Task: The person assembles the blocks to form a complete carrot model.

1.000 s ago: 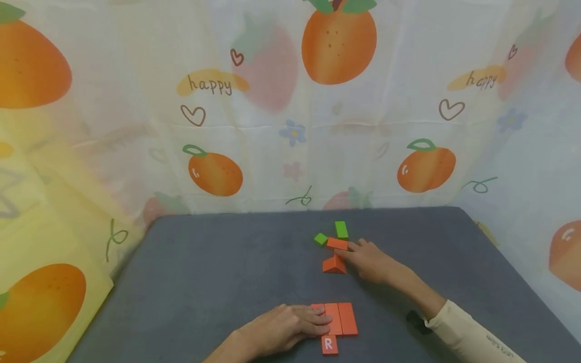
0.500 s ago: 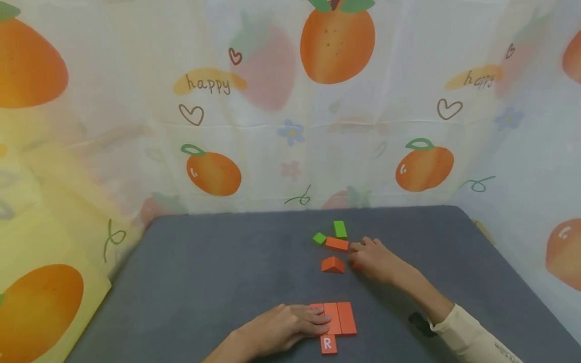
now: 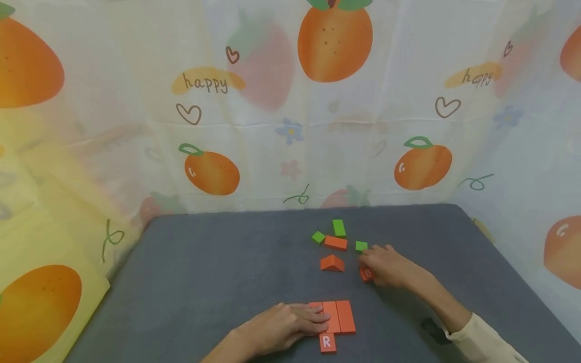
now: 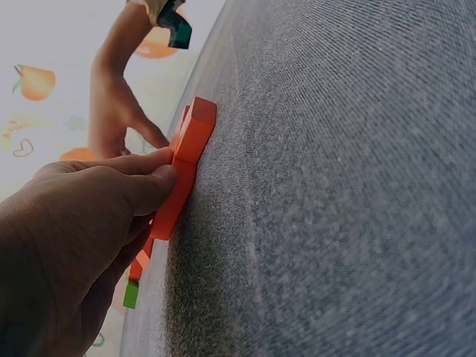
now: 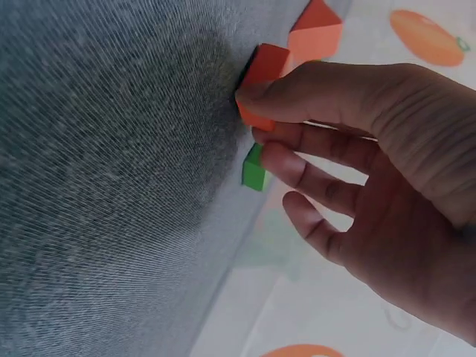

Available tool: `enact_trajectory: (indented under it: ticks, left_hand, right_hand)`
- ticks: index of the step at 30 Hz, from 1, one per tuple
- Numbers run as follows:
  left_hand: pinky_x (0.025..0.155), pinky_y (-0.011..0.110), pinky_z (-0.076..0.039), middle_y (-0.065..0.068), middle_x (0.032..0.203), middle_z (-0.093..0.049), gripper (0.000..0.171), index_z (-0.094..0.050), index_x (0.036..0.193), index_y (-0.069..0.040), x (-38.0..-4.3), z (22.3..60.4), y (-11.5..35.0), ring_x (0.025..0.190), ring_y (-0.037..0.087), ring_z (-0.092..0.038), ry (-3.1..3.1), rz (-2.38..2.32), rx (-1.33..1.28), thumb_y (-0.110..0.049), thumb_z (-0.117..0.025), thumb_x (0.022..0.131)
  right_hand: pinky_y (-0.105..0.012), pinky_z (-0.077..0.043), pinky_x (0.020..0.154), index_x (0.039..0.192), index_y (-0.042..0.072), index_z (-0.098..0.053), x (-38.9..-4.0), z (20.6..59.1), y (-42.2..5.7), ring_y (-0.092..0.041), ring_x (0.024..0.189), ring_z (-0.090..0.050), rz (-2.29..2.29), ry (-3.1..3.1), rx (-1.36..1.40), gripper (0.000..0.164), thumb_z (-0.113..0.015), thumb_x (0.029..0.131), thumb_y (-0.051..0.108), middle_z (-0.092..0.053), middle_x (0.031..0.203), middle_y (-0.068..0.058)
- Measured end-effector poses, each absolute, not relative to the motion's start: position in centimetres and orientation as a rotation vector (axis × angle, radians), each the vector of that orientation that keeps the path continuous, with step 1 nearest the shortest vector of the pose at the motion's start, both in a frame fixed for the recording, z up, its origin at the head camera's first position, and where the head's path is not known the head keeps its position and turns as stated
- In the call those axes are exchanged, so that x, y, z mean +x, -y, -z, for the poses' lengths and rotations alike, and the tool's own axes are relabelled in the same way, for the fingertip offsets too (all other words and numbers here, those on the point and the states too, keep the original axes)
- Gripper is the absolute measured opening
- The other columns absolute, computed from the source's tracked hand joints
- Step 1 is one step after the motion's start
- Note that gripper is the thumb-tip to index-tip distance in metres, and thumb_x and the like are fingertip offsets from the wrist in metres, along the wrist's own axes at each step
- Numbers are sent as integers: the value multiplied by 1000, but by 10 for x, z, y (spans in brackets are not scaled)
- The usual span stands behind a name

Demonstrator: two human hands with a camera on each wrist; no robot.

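In the head view, my left hand [image 3: 290, 325] rests on a row of flat orange blocks [image 3: 346, 316] near the front, its straight fingers covering the left part. An orange block with a white "R" [image 3: 327, 342] touches the row's near edge. From the left wrist, my thumb and index fingertips press against these blocks [image 4: 195, 132]. Further right, my right hand [image 3: 390, 266] pinches an orange block [image 3: 366, 274] with a pale mark too small to read. The right wrist view has the thumb and index finger on this block [image 5: 264, 78], low over the grey cloth.
A green cube [image 3: 361, 246] lies just beyond my right hand. Left of it lie an orange bar [image 3: 336, 243], an orange roof-shaped block [image 3: 332, 263], a green oblong block [image 3: 339, 228] and another green cube [image 3: 318, 237]. A fruit-printed curtain [image 3: 268, 166] borders the grey table [image 3: 204, 267].
My right hand has moved right and nearer from beside the orange bar, bringing the orange block along. A green cube now shows beyond it. The left hand stays put.
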State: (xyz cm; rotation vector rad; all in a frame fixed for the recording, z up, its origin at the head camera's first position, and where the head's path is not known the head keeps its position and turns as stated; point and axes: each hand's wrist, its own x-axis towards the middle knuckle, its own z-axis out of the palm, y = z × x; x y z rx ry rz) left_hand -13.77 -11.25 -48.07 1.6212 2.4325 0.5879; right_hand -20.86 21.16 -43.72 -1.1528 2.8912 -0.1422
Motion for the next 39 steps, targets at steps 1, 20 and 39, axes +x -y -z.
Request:
enact_trajectory:
  ticks: [1, 20, 39]
  left_hand:
    - [115, 23, -50, -8, 150, -63, 39, -65, 144, -22, -138, 481, 113, 141, 9, -58, -2436, -592, 1621, -16, -60, 106]
    - [111, 26, -54, -9, 148, -63, 38, -65, 143, -23, -136, 478, 111, 140, 9, -59, -2475, -568, 1613, -17, -60, 107]
    - [112, 26, -53, -7, 149, -63, 38, -65, 144, -21, -135, 478, 110, 141, 11, -59, -2473, -580, 1623, -16, -60, 107]
  right_hand:
    - [-39, -45, 68, 92, 16, -71, -207, 436, -212, -22, 84, -59, 157, -2889, -1161, 29, -80, 78, -7, -66, 90, 2]
    - [-18, -41, 73, 109, 22, -68, -136, 422, -189, 2, 90, -47, 417, -2623, -1419, 27, -85, 87, 20, -62, 101, 14]
    - [-16, -30, 71, 108, 26, -66, -112, 447, -177, 2, 86, -39, 366, -2663, -1529, 31, -85, 86, 37, -52, 95, 17]
